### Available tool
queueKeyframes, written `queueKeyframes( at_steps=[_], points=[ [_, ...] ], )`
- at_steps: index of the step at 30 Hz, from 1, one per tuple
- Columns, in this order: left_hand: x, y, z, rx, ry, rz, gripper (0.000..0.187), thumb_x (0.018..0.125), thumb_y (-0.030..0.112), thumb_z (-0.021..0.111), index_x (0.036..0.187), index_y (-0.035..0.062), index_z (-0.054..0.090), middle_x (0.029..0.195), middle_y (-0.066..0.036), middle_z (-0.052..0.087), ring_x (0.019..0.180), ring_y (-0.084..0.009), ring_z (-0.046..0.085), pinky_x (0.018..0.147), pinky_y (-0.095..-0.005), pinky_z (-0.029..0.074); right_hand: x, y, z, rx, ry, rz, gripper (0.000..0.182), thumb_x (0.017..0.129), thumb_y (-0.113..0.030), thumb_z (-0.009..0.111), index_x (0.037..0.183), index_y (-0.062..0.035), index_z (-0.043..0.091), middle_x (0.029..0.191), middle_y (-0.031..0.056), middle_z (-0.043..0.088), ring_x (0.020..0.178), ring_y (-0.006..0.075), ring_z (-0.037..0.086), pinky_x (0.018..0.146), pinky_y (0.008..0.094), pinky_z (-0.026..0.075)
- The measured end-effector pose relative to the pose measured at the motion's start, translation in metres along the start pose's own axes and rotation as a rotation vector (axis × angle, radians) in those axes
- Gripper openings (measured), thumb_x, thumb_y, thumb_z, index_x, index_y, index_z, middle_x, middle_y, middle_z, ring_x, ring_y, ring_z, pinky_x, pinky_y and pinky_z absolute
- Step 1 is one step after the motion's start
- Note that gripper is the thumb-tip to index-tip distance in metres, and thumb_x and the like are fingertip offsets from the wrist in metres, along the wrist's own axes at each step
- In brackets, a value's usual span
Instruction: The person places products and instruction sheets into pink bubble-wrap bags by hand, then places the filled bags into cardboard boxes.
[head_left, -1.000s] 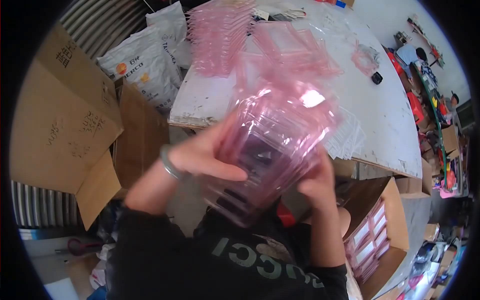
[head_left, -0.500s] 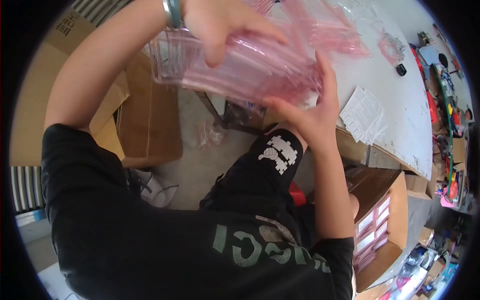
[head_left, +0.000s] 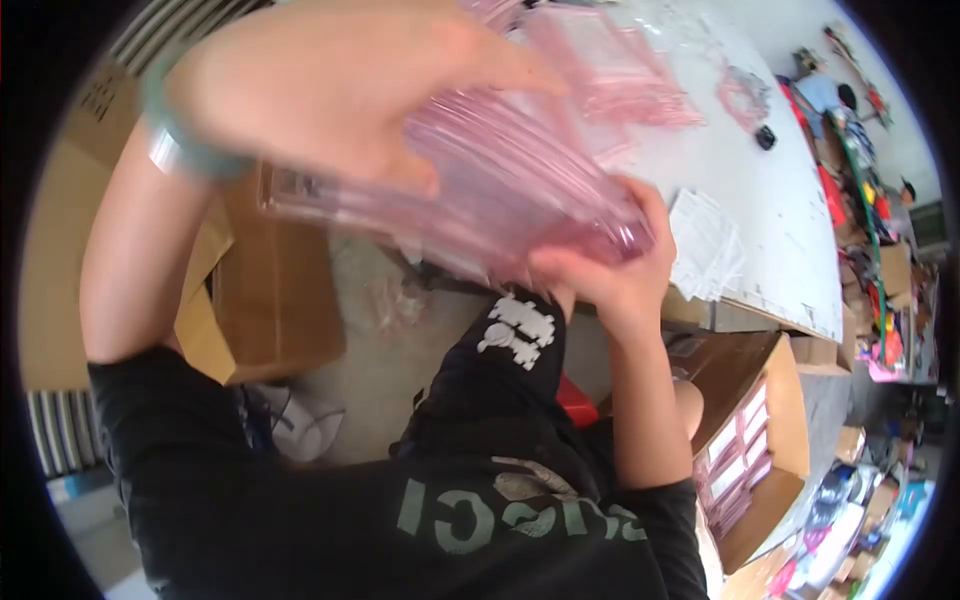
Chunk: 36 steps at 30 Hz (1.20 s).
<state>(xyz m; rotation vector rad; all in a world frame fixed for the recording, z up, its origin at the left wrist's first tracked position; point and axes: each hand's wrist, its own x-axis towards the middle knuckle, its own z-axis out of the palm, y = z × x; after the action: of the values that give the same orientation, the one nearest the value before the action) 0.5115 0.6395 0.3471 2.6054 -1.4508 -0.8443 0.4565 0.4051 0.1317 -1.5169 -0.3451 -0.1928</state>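
A thick stack of pink, see-through plastic sleeves (head_left: 500, 185) is held up above my lap, slanting down to the right. My right hand (head_left: 625, 265) clasps its right end, thumb on the near side and fingers around the far side. Over the upper left part of the stack is my left hand (head_left: 330, 85), smeared by motion, a bracelet on its wrist. Its thumb lies across the sleeves and its fingers reach over their top edge. The stack's left end is blurred too.
More pink sleeves (head_left: 630, 80) lie on the white table (head_left: 790, 220), near white paper sheets (head_left: 708, 245) and a small black object (head_left: 766, 137). An open carton (head_left: 785, 440) at right holds pink-edged packs. Brown cardboard boxes (head_left: 285, 290) stand at left.
My left hand has moved left and closer to the camera. The stack has tilted and swung lower, and my right hand is slightly lower with its end.
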Motion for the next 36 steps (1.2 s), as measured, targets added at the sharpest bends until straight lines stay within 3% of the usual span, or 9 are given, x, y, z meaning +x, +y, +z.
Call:
queueKeyframes(
  at_steps=[2,4,7,10,13,17,22,31,36],
  points=[
    [-0.007,0.037,0.012,0.356,0.282,-0.067,0.087,0.072,0.015,0.080,0.148,0.0001,0.040,0.138,-0.020,0.055,0.124,-0.0319,0.055,0.107,-0.0378,0.042,-0.021,-0.015,-0.024,0.148,0.092,0.110,0.079,0.056,-0.005,0.095,0.124,0.0007,0.054,0.107,0.0106,0.066,0.091,0.0192,0.067,0.081,0.0324,0.056],
    [-0.027,0.041,0.021,0.477,0.642,0.144,0.084,0.073,0.012,0.081,0.144,-0.0070,0.042,0.134,-0.021,0.058,0.121,-0.0317,0.058,0.103,-0.0383,0.045,-0.029,-0.011,-0.057,0.271,0.146,0.059,0.071,0.061,0.001,0.089,0.122,0.0017,0.054,0.105,0.0121,0.066,0.082,0.0206,0.069,0.075,0.0333,0.058],
    [-0.050,0.001,0.053,0.455,1.161,0.313,0.067,0.076,0.008,0.078,0.135,-0.0097,0.050,0.128,-0.024,0.061,0.116,-0.0336,0.060,0.099,-0.0401,0.047,-0.025,-0.010,-0.117,0.338,0.347,-0.052,0.047,0.077,-0.016,0.081,0.116,-0.0013,0.059,0.106,0.0101,0.067,0.093,0.0246,0.067,0.081,0.0388,0.058],
    [-0.039,0.007,0.047,0.450,1.119,0.283,0.047,0.078,0.002,0.072,0.121,-0.0105,0.060,0.118,-0.025,0.065,0.106,-0.0350,0.063,0.091,-0.0412,0.049,0.000,-0.016,-0.178,0.382,0.687,-0.009,0.033,0.089,-0.030,0.074,0.111,-0.0084,0.063,0.110,0.0088,0.066,0.105,0.0290,0.064,0.088,0.0481,0.055],
    [-0.023,-0.008,0.064,0.328,1.155,0.289,0.036,0.076,-0.001,0.072,0.110,-0.0086,0.066,0.104,-0.021,0.068,0.090,-0.0321,0.065,0.080,-0.0390,0.051,0.031,-0.049,-0.174,0.422,0.723,0.088,0.032,0.087,-0.033,0.076,0.108,-0.0104,0.064,0.106,0.0098,0.066,0.101,0.0294,0.065,0.087,0.0516,0.055],
    [0.008,-0.023,0.084,0.153,1.242,0.267,0.033,0.073,-0.002,0.075,0.105,-0.0022,0.070,0.088,-0.014,0.068,0.076,-0.0295,0.064,0.067,-0.0352,0.050,0.050,-0.025,-0.214,0.398,0.728,0.226,0.030,0.084,-0.036,0.078,0.100,-0.0151,0.064,0.094,0.0071,0.065,0.092,0.0292,0.063,0.088,0.0514,0.054],
    [0.037,-0.026,0.112,0.062,1.182,0.079,0.030,0.074,-0.001,0.075,0.103,-0.0003,0.070,0.088,-0.015,0.068,0.078,-0.0321,0.065,0.068,-0.0372,0.052,0.100,0.015,-0.245,0.383,0.840,0.416,0.041,0.075,-0.042,0.082,0.101,-0.0149,0.064,0.091,0.0045,0.063,0.085,0.0254,0.062,0.071,0.0382,0.047],
    [0.022,0.010,0.232,-0.121,1.019,-0.674,0.021,0.078,0.003,0.071,0.099,0.0033,0.070,0.084,-0.012,0.067,0.079,-0.0310,0.066,0.072,-0.0392,0.053,0.192,0.002,-0.201,0.624,0.323,0.319,0.034,0.082,-0.038,0.080,0.102,-0.0150,0.065,0.092,0.0050,0.065,0.083,0.0216,0.064,0.077,0.0443,0.051],
    [0.023,0.062,0.275,-0.145,0.874,-0.894,0.021,0.079,0.007,0.070,0.099,0.0046,0.070,0.084,-0.009,0.068,0.081,-0.0276,0.068,0.074,-0.0389,0.054,0.201,-0.046,-0.161,0.658,0.063,0.337,0.051,0.078,-0.043,0.083,0.113,-0.0133,0.062,0.097,0.0060,0.066,0.091,0.0238,0.065,0.088,0.0507,0.050]
  ],
)
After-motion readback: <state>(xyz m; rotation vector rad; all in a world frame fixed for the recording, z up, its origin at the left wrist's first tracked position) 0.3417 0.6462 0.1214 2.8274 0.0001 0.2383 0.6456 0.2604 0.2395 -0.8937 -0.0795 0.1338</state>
